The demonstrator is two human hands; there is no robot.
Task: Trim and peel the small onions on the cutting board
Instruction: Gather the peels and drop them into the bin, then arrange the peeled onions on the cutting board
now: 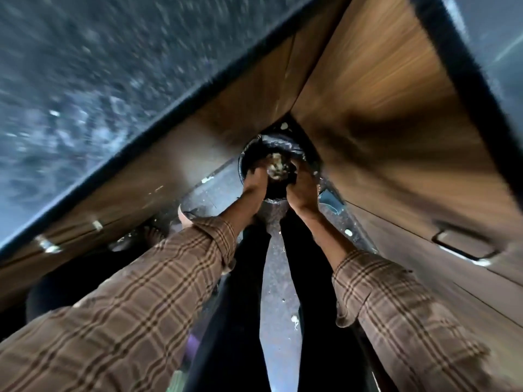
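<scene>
I am bent down over a black lined bin (245,162) that stands on the floor in the corner where the cabinets meet. A pale clump of onion scraps (278,167) sits above its opening. My left hand (254,181) and my right hand (302,189) cup that clump from either side, fingers curled toward it. The frame is blurred, so the fingertips are hard to make out. Neither the cutting board nor any whole onion is in view. Both forearms wear brown plaid sleeves.
Wooden cabinet fronts (376,89) close in on the left and right of the bin, one with a metal handle (464,247). A dark speckled countertop (70,80) overhangs at upper left. My dark trouser legs (311,292) stand on a grey floor (278,278) dotted with pale scraps.
</scene>
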